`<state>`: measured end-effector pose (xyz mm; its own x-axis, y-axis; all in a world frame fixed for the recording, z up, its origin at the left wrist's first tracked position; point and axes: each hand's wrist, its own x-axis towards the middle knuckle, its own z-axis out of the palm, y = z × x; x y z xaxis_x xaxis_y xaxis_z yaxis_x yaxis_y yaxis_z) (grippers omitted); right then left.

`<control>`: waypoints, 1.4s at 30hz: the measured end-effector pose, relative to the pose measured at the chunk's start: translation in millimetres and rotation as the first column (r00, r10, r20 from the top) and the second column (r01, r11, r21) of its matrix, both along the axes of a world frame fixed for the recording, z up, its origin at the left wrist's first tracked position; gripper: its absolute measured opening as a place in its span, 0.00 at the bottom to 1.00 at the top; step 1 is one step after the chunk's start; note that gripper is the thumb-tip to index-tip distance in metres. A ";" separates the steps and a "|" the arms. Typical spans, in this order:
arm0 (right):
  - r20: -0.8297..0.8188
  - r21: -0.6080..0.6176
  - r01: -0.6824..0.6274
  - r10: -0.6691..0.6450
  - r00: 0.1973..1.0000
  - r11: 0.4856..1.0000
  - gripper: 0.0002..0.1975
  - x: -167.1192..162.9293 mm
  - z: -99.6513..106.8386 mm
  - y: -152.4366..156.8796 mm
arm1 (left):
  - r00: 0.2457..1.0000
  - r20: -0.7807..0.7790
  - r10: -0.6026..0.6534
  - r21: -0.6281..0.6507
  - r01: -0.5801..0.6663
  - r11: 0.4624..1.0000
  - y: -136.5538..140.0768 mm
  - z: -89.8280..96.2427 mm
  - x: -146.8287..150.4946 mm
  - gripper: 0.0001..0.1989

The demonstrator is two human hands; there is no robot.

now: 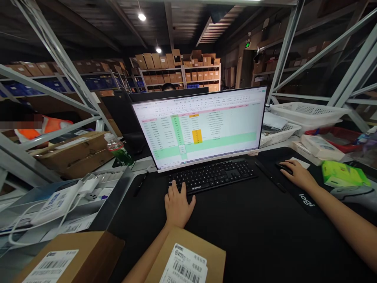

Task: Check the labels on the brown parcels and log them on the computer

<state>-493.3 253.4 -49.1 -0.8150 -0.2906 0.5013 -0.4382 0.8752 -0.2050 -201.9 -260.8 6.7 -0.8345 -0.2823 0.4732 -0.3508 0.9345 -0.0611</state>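
My left hand (178,204) rests at the lower left corner of a black keyboard (218,175), its fingers spread and the fingertips on the keys. On the right, my right hand (299,175) lies over a black computer mouse (285,168) on the dark mat, fingers curved round it. Behind the keyboard stands a monitor (206,125) showing a spreadsheet with green, orange and pink cells. A cardboard box (188,255) with a barcode label covers part of my left forearm.
Another labelled carton (73,255) sits at the lower left, beside a grey tray (118,196) of cables and papers. A green-labelled bottle (119,151) stands behind the tray. To the right are white baskets (309,112) and a green packet (343,173). A person in an orange vest (55,122) is at the left.
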 end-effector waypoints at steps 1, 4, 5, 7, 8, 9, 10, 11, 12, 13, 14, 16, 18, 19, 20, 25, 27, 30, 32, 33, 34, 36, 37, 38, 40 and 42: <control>-0.004 -0.001 0.000 0.000 1.000 1.000 0.26 0.2 0.5 -0.4 | 1.000 -0.003 0.001 -0.006 -0.001 1.000 0.0 0.0 0.3 0.30; -0.014 0.003 0.002 -0.002 1.000 1.000 0.25 3.1 4.6 -3.0 | 1.000 -0.012 -0.001 -0.017 0.000 1.000 0.5 0.6 0.4 0.29; -0.014 0.007 0.005 -0.005 1.000 1.000 0.25 4.8 6.6 -3.9 | 1.000 -0.013 -0.003 -0.018 0.003 1.000 0.7 0.8 0.1 0.29; -0.004 0.019 0.024 -0.024 1.000 1.000 0.25 8.9 11.0 -5.7 | 1.000 -0.015 -0.002 -0.018 0.002 1.000 0.7 0.7 -0.9 0.30; 0.006 0.028 0.035 -0.035 0.999 0.999 0.25 11.0 13.2 -6.6 | 1.000 -0.018 0.004 -0.016 -0.004 1.000 0.5 0.1 -1.7 0.31; 0.019 0.039 0.044 -0.044 0.999 0.998 0.26 13.0 15.2 -7.3 | 1.000 -0.023 0.012 -0.014 -0.013 1.000 0.2 -0.7 -2.6 0.33; 0.031 0.049 0.049 -0.050 0.998 0.998 0.26 14.7 16.9 -8.0 | 0.999 -0.029 0.020 -0.011 -0.020 1.000 -0.4 -1.9 -3.6 0.34; 0.042 0.057 0.051 -0.053 0.998 0.997 0.26 16.1 18.3 -8.7 | 0.999 -0.039 0.026 -0.008 -0.026 1.000 -1.0 -3.2 -4.6 0.35; 0.051 0.061 0.052 -0.055 0.997 0.997 0.26 17.1 19.4 -9.3 | 0.998 -0.049 0.028 -0.004 -0.028 1.000 -1.6 -4.6 -5.5 0.37; 0.057 0.063 0.052 -0.056 0.997 0.997 0.26 17.9 20.2 -9.8 | 0.998 -0.059 0.028 0.000 -0.028 1.000 -2.2 -5.9 -6.2 0.38; 0.060 0.061 0.053 -0.057 0.997 0.997 0.25 18.4 20.6 -10.1 | 0.997 -0.068 0.026 0.003 -0.026 1.000 -2.7 -7.0 -6.6 0.38; 0.057 0.056 0.056 -0.059 0.997 0.997 0.25 18.9 20.6 -10.6 | 0.997 -0.080 0.023 0.008 -0.022 1.000 -3.2 -8.0 -6.4 0.38; 0.045 0.049 0.054 -0.057 0.997 0.997 0.25 19.2 20.0 -10.9 | 0.997 -0.081 0.017 0.011 -0.016 1.000 -3.1 -7.6 -5.2 0.37; 0.039 0.046 0.053 -0.055 0.998 0.998 0.24 19.3 19.7 -11.0 | 0.997 -0.079 0.015 0.013 -0.014 1.000 -2.7 -6.8 -4.4 0.37; 0.035 0.044 0.051 -0.053 0.998 0.998 0.24 19.4 19.4 -11.2 | 0.997 -0.075 0.012 0.017 -0.011 1.000 -2.1 -5.8 -3.7 0.36; 0.030 0.031 0.054 -0.055 0.998 0.998 0.24 20.3 20.1 -12.4 | 1.000 -0.007 -0.012 0.022 0.012 1.000 2.4 1.3 -1.5 0.29; 0.030 0.029 0.054 -0.055 0.998 0.998 0.24 20.7 20.6 -12.8 | 1.000 0.006 -0.009 0.022 0.009 1.000 3.7 3.9 -1.1 0.28; 0.027 0.028 0.050 -0.051 0.998 0.998 0.24 20.5 19.8 -12.7 | 1.000 0.019 -0.009 0.021 0.008 1.000 4.7 6.9 -0.3 0.26; 0.022 0.025 0.047 -0.048 0.999 0.999 0.24 19.6 18.0 -12.0 | 0.999 0.029 -0.015 0.014 0.014 1.000 4.9 8.0 0.7 0.24; 0.020 0.023 0.046 -0.047 0.999 0.999 0.24 18.9 16.9 -11.5 | 0.999 0.033 -0.020 0.007 0.019 1.000 4.8 8.2 1.2 0.23; 0.019 0.019 0.046 -0.047 0.999 0.999 0.25 17.9 15.6 -11.0 | 0.999 0.032 -0.025 -0.003 0.025 1.000 4.6 8.2 1.7 0.23; 0.019 0.008 0.044 -0.044 0.999 0.999 0.25 15.5 13.4 -9.7 | 0.999 0.023 -0.037 -0.026 0.037 0.999 4.0 7.7 2.8 0.23; 0.021 0.002 0.040 -0.040 0.999 0.999 0.26 14.4 12.6 -9.0 | 0.999 0.017 -0.041 -0.037 0.042 0.998 3.7 7.3 3.3 0.23; 0.024 -0.002 0.033 -0.033 0.999 0.999 0.26 13.5 12.1 -8.4 | 0.999 0.010 -0.044 -0.046 0.045 0.998 3.3 6.8 3.7 0.23; 0.034 -0.003 0.019 -0.019 0.999 1.000 0.26 12.5 11.6 -7.2 | 0.999 0.000 -0.049 -0.059 0.049 0.997 2.6 5.9 4.1 0.23; 0.044 0.005 0.012 -0.012 0.999 1.000 0.26 12.4 11.7 -6.4 | 0.999 0.000 -0.050 -0.061 0.049 0.997 2.3 5.4 3.9 0.23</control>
